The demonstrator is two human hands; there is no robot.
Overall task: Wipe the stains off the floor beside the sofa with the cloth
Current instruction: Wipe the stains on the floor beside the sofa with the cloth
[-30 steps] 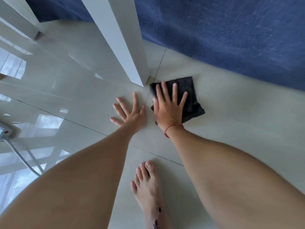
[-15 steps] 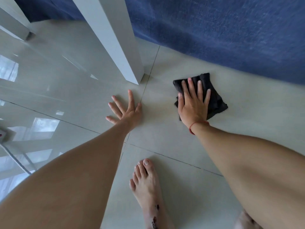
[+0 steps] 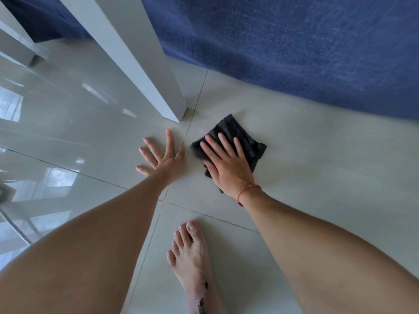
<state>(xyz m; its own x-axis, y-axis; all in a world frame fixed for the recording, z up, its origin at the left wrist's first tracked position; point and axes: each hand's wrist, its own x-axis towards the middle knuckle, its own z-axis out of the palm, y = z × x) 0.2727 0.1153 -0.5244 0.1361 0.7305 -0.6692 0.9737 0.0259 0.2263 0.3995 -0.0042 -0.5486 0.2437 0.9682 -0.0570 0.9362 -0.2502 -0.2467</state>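
A dark folded cloth (image 3: 233, 130) lies flat on the pale tiled floor (image 3: 317, 177), just in front of the blue sofa (image 3: 294, 53). My right hand (image 3: 226, 164) presses down on the cloth with its palm and spread fingers; a red string circles the wrist. My left hand (image 3: 162, 155) rests flat on the floor with fingers splayed, a short way left of the cloth and holding nothing. I make out no stain on the tiles around the cloth.
A white furniture leg (image 3: 145, 64) stands on the floor just beyond my left hand. A second white leg (image 3: 20, 48) is at the far left. My bare foot (image 3: 192, 264) is planted below the hands. A grey cable (image 3: 13, 225) runs along the left edge.
My right hand slid the cloth to the right and then back left toward the white leg. My left hand stayed planted on the floor.
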